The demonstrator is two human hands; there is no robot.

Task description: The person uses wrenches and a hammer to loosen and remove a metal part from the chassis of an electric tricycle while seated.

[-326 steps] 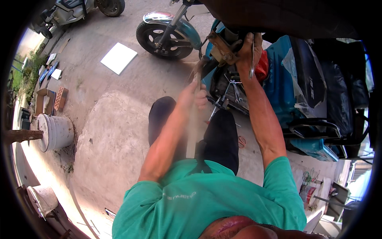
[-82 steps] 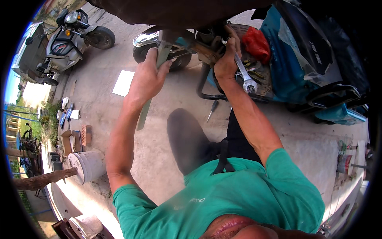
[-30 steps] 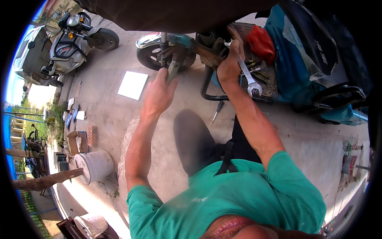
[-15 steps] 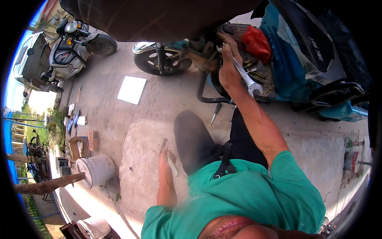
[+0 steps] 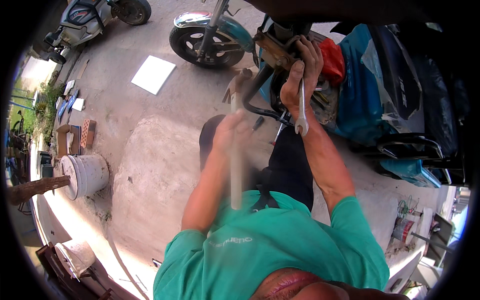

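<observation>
My left hand [image 5: 231, 131], blurred by motion, is closed around the pale handle of a claw hammer [image 5: 236, 167]. The hammer stands head up, its dark metal head to the left of the vehicle's black tube frame. Near a rusty metal bracket [image 5: 276, 52], my right hand [image 5: 303, 70] grips a silver wrench [image 5: 302, 107] under the thumb, its open jaw pointing back along my forearm. The fingers reach up beside the bracket; whether they touch it I cannot tell. The teal vehicle's front wheel [image 5: 205, 47] is just beyond the hammer.
A red plastic bag [image 5: 332, 61] and loose tools lie on the vehicle's footboard. On the concrete are a black-handled tool [image 5: 258, 123], a white square panel [image 5: 153, 75], a brick [image 5: 88, 133] and a white bucket [image 5: 89, 176]. A grey three-wheeler [image 5: 82, 22] stands far left.
My left hand has raised the hammer from low on the left toward the bracket. My right hand has stayed by the bracket, the wrench swinging more upright. The whole view has shifted.
</observation>
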